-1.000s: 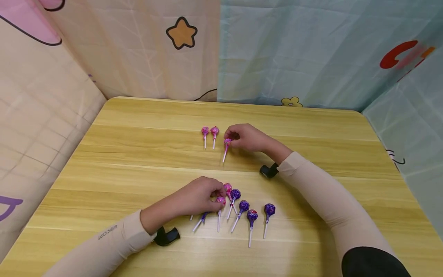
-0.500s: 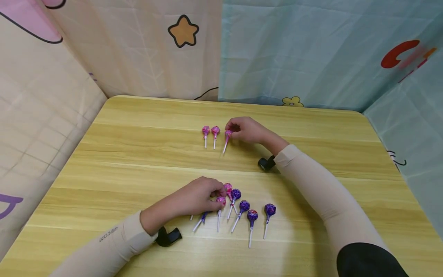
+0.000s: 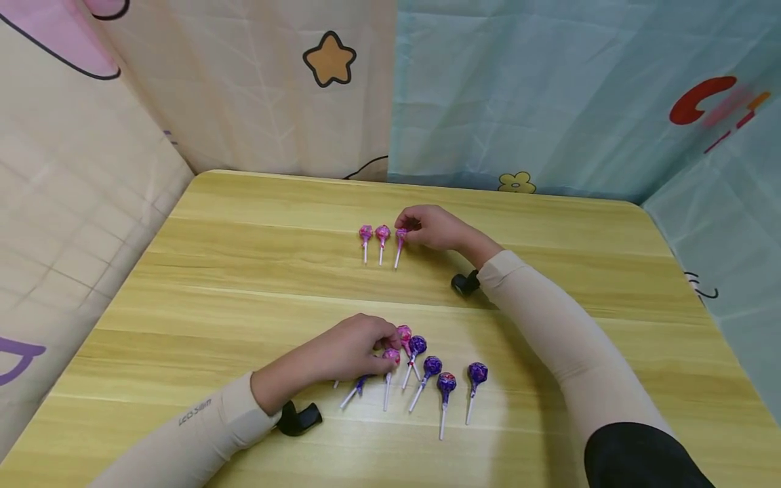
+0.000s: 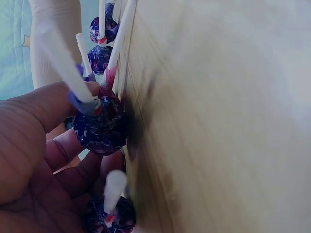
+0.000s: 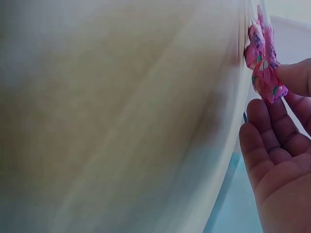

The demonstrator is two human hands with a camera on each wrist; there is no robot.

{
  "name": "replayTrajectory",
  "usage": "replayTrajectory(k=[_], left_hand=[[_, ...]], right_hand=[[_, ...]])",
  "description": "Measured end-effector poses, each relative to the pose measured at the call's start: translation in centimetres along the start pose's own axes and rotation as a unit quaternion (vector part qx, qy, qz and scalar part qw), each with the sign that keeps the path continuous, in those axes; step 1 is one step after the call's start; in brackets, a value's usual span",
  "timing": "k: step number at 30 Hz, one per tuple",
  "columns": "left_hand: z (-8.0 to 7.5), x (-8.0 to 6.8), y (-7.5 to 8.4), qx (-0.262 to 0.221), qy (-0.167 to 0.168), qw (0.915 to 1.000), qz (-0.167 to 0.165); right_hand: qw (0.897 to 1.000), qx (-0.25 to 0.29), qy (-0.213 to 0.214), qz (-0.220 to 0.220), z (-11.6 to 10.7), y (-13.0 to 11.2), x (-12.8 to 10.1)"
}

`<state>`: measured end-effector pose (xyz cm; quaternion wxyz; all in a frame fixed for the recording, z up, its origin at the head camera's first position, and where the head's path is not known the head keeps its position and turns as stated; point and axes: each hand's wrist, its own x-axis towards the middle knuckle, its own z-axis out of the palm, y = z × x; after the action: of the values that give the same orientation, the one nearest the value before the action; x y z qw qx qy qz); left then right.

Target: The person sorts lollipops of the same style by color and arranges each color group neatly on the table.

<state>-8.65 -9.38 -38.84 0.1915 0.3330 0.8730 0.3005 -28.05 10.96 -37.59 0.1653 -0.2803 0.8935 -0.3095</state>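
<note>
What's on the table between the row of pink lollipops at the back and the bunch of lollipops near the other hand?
Nothing: in the head view, only bare table lies between the pink row and the near bunch.

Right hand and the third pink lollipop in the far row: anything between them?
Nothing visible. The right hand already pinches the head of the third pink lollipop, beside the two pink lollipops lying on the table. No other item lies near that grip.
</note>
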Motion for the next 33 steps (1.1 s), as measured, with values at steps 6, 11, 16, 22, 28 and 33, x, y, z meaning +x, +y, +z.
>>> replayTrajectory(k=[6, 11, 16, 22, 28, 33], left_hand=[[0.0, 0.0, 0.1, -0.003, -0.003, 1.0000, -0.001], [0.0, 0.1, 0.1, -0.001, -0.003, 1.0000, -0.003], [0.0, 0.1, 0.0, 0.000, -0.003, 1.0000, -0.008], [0.0, 0.0, 0.0, 0.001, -0.001, 1.0000, -0.008], [-0.1, 0.1, 0.0, 0.001, 0.000, 1.0000, -0.008], [0.0, 0.1, 0.1, 0.001, 0.000, 1.0000, -0.008]], right_hand=[[1.000, 0.005, -0.006, -0.004, 0.0, 0.6, 0.6], [1.000, 0.005, -0.005, 0.003, -0.1, 0.9, 1.1], [1.000, 0.006, -0.011, 0.014, -0.1, 1.0, 1.2], [1.000, 0.015, -0.017, 0.015, -0.2, 1.0, 1.3], [0.999, 0.025, -0.016, 0.015, -0.2, 0.9, 1.3], [0.999, 0.031, -0.017, 0.020, -0.1, 0.9, 1.3]])
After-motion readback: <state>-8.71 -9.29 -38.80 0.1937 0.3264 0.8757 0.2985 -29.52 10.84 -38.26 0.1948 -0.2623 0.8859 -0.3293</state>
